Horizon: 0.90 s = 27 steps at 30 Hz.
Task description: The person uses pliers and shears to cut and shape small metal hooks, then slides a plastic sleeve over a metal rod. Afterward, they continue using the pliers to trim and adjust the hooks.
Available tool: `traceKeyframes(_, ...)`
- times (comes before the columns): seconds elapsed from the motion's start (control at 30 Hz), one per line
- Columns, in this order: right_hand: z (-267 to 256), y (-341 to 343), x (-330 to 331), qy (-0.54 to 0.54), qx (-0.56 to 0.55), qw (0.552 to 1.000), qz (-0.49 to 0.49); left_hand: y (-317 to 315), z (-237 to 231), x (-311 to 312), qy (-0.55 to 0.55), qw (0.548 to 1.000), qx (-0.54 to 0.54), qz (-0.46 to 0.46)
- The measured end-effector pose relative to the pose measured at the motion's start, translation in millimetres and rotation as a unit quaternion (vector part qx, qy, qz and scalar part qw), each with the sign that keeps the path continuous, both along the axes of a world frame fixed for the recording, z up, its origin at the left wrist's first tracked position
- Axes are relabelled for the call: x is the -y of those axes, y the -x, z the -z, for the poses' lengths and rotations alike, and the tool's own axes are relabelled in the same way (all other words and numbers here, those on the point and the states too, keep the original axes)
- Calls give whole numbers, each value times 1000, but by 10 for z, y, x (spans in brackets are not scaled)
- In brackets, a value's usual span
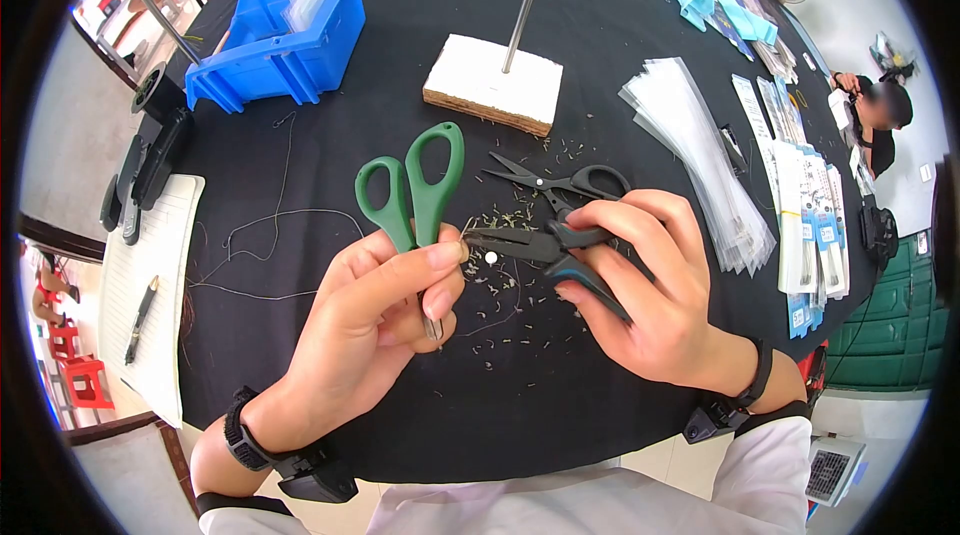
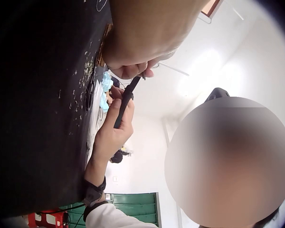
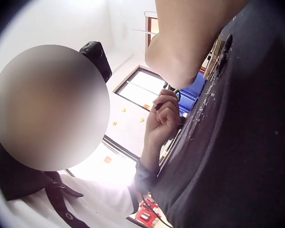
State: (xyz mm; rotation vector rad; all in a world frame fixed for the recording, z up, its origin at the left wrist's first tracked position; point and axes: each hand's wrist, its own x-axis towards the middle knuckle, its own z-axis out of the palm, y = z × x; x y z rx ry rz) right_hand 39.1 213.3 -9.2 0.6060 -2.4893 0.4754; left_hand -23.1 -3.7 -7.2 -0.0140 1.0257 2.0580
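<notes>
A black-clothed table (image 1: 540,415) holds fine handwork that looks to be midway, the tools not yet set down; how much is left cannot be told. A blue bin (image 1: 265,70) stands toward the far left, and clear plastic sleeves (image 1: 700,165) lie fanned at right. Between them, a person's left hand (image 1: 375,300) and right hand (image 1: 665,305) meet above the cloth, wrists angled inward. The left, fingers curled and thumb uppermost, holds green-handled scissors (image 1: 430,210), loops pointing away, tip poking out below. The right, fingers bent over one handle and thumb against the other, grips black pliers (image 1: 530,243), their nose at the left thumb tip; whether they bite on anything cannot be told. Black scissors (image 1: 553,183) lie just beyond. A thin wire (image 1: 300,212) trails over the cloth at left. Tiny clippings (image 1: 519,205) litter the middle, suggesting some cutting is done.
</notes>
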Motion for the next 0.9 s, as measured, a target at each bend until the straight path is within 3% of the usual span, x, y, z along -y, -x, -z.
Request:
traceKeyframes(0.43, 31, 19, -6, 11, -20, 999, -30, -1, -19, -4, 6, 1000, -3, 1)
traceKeyframes(0.9, 6, 6, -60, 86, 63, 992, -69, -64, -30, -38, 104, 991, -75, -45)
